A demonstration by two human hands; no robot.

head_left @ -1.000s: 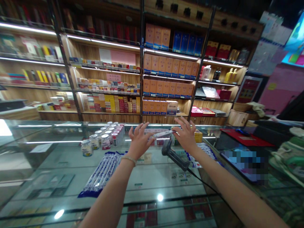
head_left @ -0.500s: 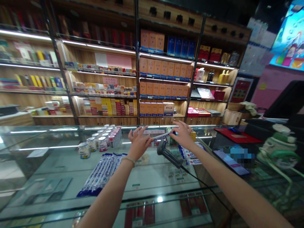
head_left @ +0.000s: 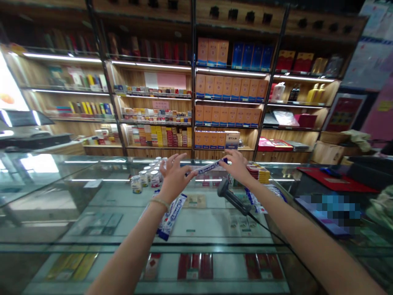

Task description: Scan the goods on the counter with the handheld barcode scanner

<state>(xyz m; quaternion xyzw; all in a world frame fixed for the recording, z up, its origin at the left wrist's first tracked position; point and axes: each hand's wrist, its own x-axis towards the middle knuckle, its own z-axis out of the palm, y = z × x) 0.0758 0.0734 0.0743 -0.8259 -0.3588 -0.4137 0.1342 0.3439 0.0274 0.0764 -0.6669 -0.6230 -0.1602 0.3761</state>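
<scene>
Held between my two hands above the glass counter is a narrow blue-and-white packet [head_left: 208, 167]. My left hand [head_left: 173, 176] pinches its left end between thumb and a finger, the other fingers spread. At the right end, my right hand [head_left: 236, 167] grips it the same way. A black handheld scanner [head_left: 233, 198] with a cable lies on the counter below my right hand. Similar blue-and-white packets [head_left: 173, 213] lie beside and partly behind my left forearm. More of them [head_left: 259, 196] are partly hidden by my right forearm.
Small white-lidded jars [head_left: 136, 184] stand left of my left hand on the glass counter [head_left: 202, 225]. Yellow and red boxes [head_left: 262, 174], a red mat [head_left: 333, 180] and a screen device [head_left: 325, 219] are at the right. Stocked shelves [head_left: 227, 102] stand behind.
The view has turned left, so the counter and shelves appear further right. The packet is still held at both ends. Fewer of the left packets show beside my left forearm.
</scene>
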